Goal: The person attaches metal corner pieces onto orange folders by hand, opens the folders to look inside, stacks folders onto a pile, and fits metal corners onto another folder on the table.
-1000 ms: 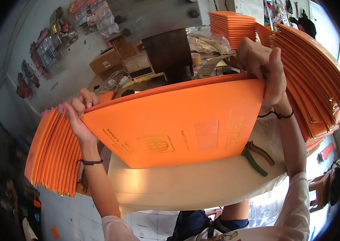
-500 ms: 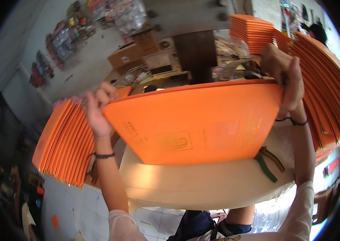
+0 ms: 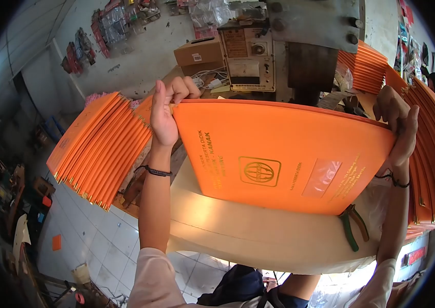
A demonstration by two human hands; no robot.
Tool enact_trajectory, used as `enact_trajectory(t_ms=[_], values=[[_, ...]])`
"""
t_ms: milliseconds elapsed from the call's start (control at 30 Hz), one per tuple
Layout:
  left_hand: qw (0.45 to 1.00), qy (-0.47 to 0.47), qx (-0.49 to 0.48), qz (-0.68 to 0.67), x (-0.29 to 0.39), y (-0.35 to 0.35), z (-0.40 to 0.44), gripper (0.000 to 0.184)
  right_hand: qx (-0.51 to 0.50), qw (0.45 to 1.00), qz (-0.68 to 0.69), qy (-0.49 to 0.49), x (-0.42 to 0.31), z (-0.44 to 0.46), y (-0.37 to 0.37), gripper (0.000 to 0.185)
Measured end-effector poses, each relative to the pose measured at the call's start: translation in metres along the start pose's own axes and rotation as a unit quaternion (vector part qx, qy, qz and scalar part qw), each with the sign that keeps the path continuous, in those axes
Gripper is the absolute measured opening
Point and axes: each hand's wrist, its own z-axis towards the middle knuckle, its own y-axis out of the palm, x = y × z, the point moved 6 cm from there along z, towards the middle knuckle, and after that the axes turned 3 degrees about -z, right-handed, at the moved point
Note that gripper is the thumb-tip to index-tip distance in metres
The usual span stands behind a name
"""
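An orange folder (image 3: pixel 217 154) with gold lettering, a gold emblem and a small clear window stands on its long edge on the cream padded tabletop (image 3: pixel 248 241), tilted. My left hand (image 3: pixel 168 113) is closed on its upper left corner, thumb up and fingers behind. On the upper right corner my right hand (image 3: pixel 400 123) grips it the same way. Pliers (image 3: pixel 353 226) with green handles lie on the tabletop by the folder's lower right corner, under my right forearm.
To the left rises a stack of orange folders (image 3: pixel 99 149) with gold corners. More folder stacks (image 3: pixel 428 159) stand at the right and behind (image 3: pixel 364 66). Behind the folder are a machine control box (image 3: pixel 248 56), a cardboard box (image 3: pixel 199 54) and a dark metal press column (image 3: pixel 312 66).
The view has shifted, so the surroundings sit farther right. Both hands still hold the folder's upper corners, and its front now shows sharply, with the left side higher in view.
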Motion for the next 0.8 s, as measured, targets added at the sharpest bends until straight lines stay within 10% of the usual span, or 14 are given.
enact_trajectory(t_ms=[800], values=[[0.998,0.030,0.063,0.012,-0.0038,-0.0025,-0.0019,0.043,0.020,0.999,-0.034,-0.009,-0.0013,-0.0001,-0.0007,0.057]])
